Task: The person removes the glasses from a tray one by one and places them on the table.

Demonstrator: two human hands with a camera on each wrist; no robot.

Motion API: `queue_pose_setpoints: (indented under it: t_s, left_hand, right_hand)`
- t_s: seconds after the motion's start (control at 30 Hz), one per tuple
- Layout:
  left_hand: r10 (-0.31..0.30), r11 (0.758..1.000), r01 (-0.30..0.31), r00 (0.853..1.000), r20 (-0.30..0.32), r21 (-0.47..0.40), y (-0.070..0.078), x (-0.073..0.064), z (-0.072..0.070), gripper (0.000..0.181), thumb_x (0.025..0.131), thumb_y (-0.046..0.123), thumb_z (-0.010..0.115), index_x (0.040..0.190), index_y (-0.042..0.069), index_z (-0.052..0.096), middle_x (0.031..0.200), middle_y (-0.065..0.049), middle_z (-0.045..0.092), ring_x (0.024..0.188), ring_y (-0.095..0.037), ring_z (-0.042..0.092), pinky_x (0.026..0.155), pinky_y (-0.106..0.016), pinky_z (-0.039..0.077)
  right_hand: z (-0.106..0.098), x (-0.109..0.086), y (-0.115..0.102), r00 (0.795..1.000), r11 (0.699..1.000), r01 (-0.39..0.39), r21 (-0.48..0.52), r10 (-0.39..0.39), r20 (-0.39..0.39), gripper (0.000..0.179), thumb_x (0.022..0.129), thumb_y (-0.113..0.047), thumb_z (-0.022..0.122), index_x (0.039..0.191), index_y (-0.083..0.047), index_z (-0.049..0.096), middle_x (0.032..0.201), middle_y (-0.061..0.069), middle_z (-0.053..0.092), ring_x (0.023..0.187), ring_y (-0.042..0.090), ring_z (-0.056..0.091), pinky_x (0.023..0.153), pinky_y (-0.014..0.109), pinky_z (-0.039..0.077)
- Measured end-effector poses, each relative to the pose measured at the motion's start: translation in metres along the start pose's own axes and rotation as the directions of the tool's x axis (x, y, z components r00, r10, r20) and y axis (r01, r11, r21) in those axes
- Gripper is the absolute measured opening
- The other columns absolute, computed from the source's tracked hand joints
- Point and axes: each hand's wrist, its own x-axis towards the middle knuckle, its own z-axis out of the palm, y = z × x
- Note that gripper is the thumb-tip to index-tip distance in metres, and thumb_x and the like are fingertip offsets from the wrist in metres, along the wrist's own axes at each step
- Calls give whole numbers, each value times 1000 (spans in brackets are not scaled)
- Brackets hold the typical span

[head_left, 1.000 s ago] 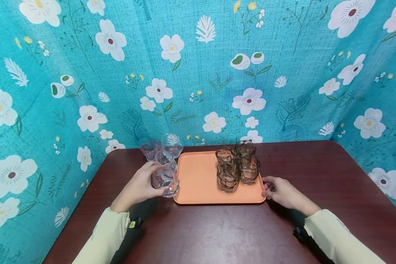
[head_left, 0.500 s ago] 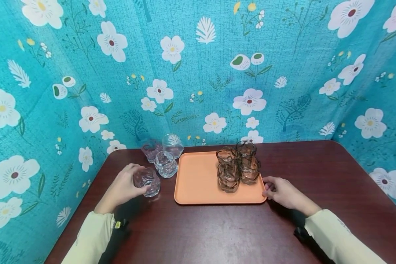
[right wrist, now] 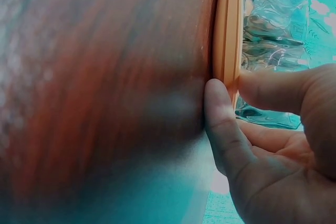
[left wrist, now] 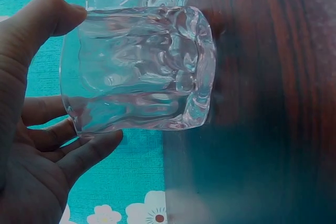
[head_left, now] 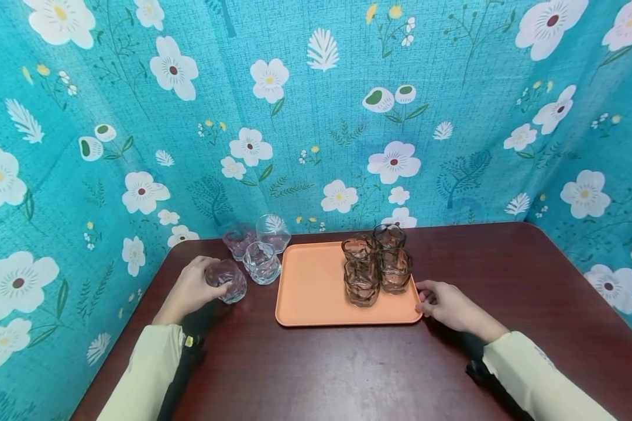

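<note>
A clear drinking glass (head_left: 227, 283) with wavy walls is held by my left hand (head_left: 191, 289), thumb on one side and fingers on the other, at the left of the table. In the left wrist view the thumb and fingertips grip the glass (left wrist: 139, 74) near its rim, and its thick base faces the tabletop. My right hand (head_left: 449, 302) pinches the near right corner of the orange tray (head_left: 308, 295). The right wrist view shows thumb and forefinger on either side of the tray's rim (right wrist: 229, 30). Several brown-tinted glasses (head_left: 362, 287) stand on the tray's right half.
Beside the tray's left edge stand two clear glasses, one nearer (head_left: 263, 266) and one behind it (head_left: 274, 237), with a pinkish glass (head_left: 238, 242) to their left. A floral teal cloth (head_left: 305, 117) hangs behind the dark wooden table (head_left: 321, 374).
My left hand has carried the clear glass leftward from the tray's left edge, then slightly farther back. My right hand stays at the tray's corner.
</note>
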Motion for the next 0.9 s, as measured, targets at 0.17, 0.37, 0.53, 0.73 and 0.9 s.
queue_pose_setpoints:
  t_s: [0.17,0.37,0.53,0.73,0.9]
  left_hand:
    - [-26,1000,26,1000,12,-4,-4,11,3,64,69,29,83,119,-3,59,116,-19,54,105,-36,52,87,-53,45]
    - [-9,1000,8,1000,-10,-19,-8,19,4,61,69,27,83,116,-4,61,113,-20,55,104,-37,51,89,-54,42]
    - [-4,1000,3,1000,-28,-23,-11,24,7,58,69,26,83,115,-4,61,113,-21,55,105,-37,50,91,-54,40]
    - [-32,999,31,999,-15,-23,-10,27,8,61,70,26,82,118,-4,60,115,-22,54,107,-38,49,92,-55,39]
    - [-35,999,35,999,-12,-23,-7,30,9,62,71,27,82,119,-4,59,117,-23,53,109,-39,46,93,-56,38]
  right_hand:
    - [1,1,-1,1000,1000,-4,9,4,4,43,87,-2,62,124,15,48,83,4,57,69,15,56,55,28,46]
    - [1,0,-1,1000,1000,8,6,-8,0,43,87,-2,64,123,15,49,82,3,57,69,15,56,56,28,46]
    - [2,0,-1,1000,1000,-1,11,1,0,43,87,-2,64,123,15,48,83,3,58,69,14,56,55,28,46]
    - [2,1,-1,1000,1000,-12,9,12,0,43,87,-2,64,124,15,48,84,3,58,69,14,57,56,28,47]
    - [2,0,-1,1000,1000,-11,8,11,1,43,87,-2,64,123,15,48,84,3,58,69,15,57,55,28,46]
